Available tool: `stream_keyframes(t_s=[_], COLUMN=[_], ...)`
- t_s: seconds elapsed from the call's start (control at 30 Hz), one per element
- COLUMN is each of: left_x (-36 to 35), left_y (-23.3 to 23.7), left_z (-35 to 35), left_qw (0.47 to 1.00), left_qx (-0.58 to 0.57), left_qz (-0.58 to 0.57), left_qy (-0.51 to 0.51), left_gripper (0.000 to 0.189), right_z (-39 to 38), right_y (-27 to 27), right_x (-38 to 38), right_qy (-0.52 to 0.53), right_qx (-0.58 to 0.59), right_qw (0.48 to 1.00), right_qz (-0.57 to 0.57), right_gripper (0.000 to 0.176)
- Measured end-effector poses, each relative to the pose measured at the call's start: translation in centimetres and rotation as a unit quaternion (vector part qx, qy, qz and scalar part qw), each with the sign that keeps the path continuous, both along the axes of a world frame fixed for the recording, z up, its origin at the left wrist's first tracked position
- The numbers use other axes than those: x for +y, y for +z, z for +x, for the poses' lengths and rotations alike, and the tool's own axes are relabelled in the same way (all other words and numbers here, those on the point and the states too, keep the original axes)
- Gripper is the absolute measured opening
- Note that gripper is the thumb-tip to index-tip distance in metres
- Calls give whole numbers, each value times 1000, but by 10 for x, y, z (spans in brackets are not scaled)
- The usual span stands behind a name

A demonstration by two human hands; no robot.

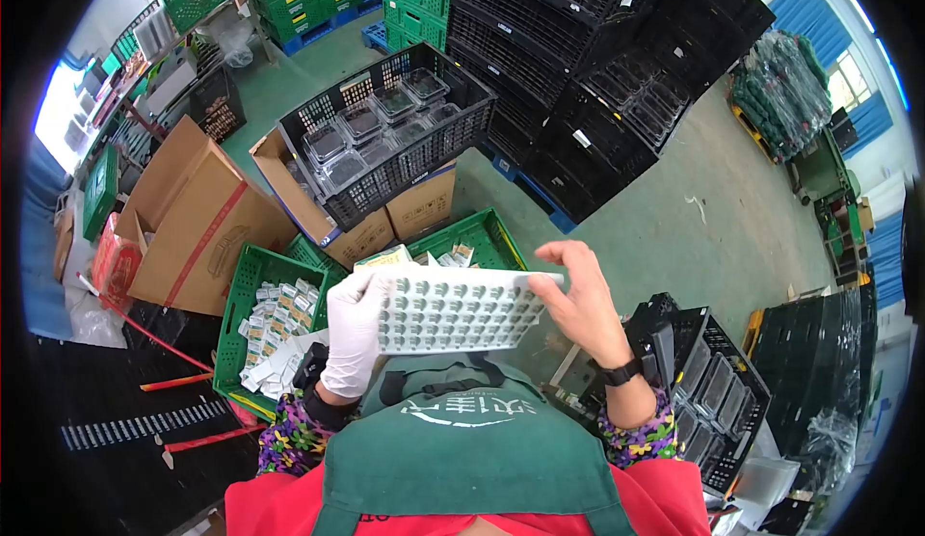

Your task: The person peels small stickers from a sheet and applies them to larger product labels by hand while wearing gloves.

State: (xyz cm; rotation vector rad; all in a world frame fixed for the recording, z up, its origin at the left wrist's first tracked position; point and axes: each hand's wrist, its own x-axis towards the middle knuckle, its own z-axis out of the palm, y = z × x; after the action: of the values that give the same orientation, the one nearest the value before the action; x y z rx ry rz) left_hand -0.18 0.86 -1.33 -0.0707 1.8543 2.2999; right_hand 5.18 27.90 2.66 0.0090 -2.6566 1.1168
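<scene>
Right hand [578, 300]: I log fingertips pinching the 3 o'clock edge of the blister tray [453, 312]. Gloved left hand [352, 329]: fingers pressed together, clasping the 9 o'clock end. Tray is thin white plastic with even rows of small pockets, held at view centre above the green apron [462, 459]. Green crate [252, 276] of packets sits at 9 o'clock.
</scene>
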Motion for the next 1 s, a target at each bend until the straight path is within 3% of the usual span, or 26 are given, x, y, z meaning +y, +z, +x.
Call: stream_keyframes(t_s=[0.13,0.2,0.37,0.47,0.57,0.6,0.77,0.83,0.93,1.0], left_x=[-5,0,10,15,0,-1,17,6,5,2], left_y=[-4,0,3,5,0,-2,6,-4,-5,-6], left_z=[-7,-8,-13,-9,-10,-10,-3,-3,-5,-7], left_qw=[999,999,999,996,998,998,998,998,999,998], left_qx=[7,0,25,76,54,48,33,38,33,37], left_qz=[42,42,44,52,-5,-33,52,4,-25,-39], left_qy=[-2,-4,0,0,-29,-25,10,-59,-26,-33], left_gripper=[21,22,23,24,21,21,16,15,15,15], right_z=[15,17,19,18,15,12,6,5,2,5], right_y=[-14,-12,-11,-9,-14,-18,-32,-30,-27,-36], right_x=[4,-8,-17,-16,-12,-10,-8,-9,-21,-7], right_qy=[-91,-39,-6,-38,-61,-61,-89,-90,-86,-63], right_qx=[-9,-57,26,3,-44,-44,-64,-70,-24,-54], right_qw=[995,977,993,982,958,958,945,950,941,942], right_qz=[-49,-199,-113,-183,-277,-277,-308,-291,-327,-325], right_gripper=[38,42,45,37,16,16,22,27,28,30])
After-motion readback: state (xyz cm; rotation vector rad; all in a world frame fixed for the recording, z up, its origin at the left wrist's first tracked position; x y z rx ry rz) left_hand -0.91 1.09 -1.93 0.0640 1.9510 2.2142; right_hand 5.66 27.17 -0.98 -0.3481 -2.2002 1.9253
